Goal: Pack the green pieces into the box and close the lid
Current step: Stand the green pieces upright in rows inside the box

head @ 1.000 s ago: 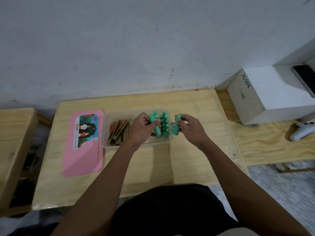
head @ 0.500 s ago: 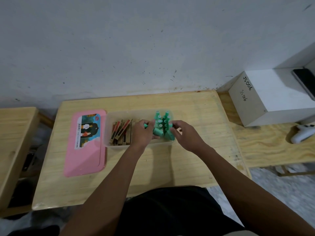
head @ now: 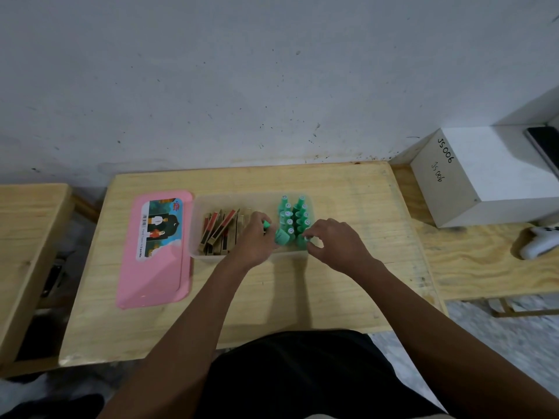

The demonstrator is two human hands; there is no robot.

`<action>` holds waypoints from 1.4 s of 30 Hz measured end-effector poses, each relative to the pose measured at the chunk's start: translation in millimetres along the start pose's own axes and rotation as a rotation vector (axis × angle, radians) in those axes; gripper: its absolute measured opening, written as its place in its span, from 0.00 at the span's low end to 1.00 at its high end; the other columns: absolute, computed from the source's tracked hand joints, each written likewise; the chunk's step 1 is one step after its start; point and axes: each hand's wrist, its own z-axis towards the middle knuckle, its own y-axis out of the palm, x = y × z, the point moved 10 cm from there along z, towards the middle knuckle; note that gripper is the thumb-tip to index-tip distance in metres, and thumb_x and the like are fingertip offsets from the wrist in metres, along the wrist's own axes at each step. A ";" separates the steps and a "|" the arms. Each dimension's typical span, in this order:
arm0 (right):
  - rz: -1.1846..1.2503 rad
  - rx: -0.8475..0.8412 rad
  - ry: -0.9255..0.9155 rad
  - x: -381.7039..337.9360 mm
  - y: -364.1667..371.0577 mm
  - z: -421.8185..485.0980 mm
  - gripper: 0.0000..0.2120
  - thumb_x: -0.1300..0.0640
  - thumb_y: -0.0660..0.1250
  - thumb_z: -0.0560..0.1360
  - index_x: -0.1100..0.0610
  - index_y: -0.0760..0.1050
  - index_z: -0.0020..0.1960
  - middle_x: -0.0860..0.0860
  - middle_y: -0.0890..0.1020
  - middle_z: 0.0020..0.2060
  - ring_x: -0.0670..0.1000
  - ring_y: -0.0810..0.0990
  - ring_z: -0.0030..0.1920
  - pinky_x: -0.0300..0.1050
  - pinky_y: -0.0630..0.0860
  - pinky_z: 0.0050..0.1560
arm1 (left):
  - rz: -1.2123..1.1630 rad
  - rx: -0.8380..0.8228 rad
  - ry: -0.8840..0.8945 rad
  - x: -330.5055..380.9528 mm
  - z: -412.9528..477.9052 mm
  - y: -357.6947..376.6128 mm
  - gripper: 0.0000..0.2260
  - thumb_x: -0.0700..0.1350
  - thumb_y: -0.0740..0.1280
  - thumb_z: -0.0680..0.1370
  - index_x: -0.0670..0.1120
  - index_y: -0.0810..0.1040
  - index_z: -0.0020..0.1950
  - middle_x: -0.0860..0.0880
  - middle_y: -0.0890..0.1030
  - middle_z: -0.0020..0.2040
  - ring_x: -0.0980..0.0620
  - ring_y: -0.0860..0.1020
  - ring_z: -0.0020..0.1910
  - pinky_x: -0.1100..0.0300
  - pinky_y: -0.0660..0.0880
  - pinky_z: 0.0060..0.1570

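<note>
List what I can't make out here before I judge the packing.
1. Head view: the left hand covers part of the green piece it grips and the box floor beneath.
2. Head view: the right hand hides with curled fingers whether it pinches or only touches a standing piece.
3. Head view: the lid label's print is too small to read.
4. Head view: the frame's right edge cuts off the dark device.

table (head: 348, 192): pale wood, open grain, matt. box (head: 242, 197): frosted translucent plastic, smooth. lid (head: 151, 276): pink plastic, smooth, faint sheen. label (head: 161, 225) on it: printed paper. green pieces (head: 290, 213): smooth plastic, slight gloss. blocks (head: 217, 228): bare wood, some faces red. wall (head: 242, 86): matt plaster, specked, scuffed. carton (head: 499, 164): matt white card. garment (head: 302, 373): black cloth, matt.
</note>
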 end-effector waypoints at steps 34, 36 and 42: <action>-0.105 0.007 0.172 4.2 -6.4 6.3 0.10 0.48 0.66 0.75 0.44 0.81 0.55 0.43 0.84 0.52 0.47 0.79 0.52 0.47 0.67 0.56 | 0.302 -0.015 0.134 3.1 7.1 21.3 0.15 0.44 0.76 0.71 0.43 0.83 0.56 0.48 0.84 0.44 0.60 0.77 0.35 0.74 0.68 0.33; -0.089 0.022 0.166 3.2 -7.7 5.0 0.10 0.49 0.66 0.75 0.44 0.81 0.55 0.43 0.84 0.51 0.47 0.79 0.52 0.47 0.68 0.56 | 0.269 -0.008 0.126 0.9 7.1 21.6 0.13 0.44 0.76 0.70 0.43 0.84 0.53 0.53 0.80 0.35 0.64 0.73 0.29 0.76 0.65 0.25; 0.017 0.090 0.120 -6.1 -13.9 8.8 0.13 0.50 0.66 0.77 0.48 0.79 0.60 0.46 0.83 0.52 0.51 0.78 0.53 0.49 0.70 0.55 | 0.286 0.009 0.133 1.3 6.5 23.5 0.10 0.44 0.76 0.70 0.45 0.85 0.50 0.48 0.85 0.41 0.58 0.79 0.33 0.68 0.74 0.33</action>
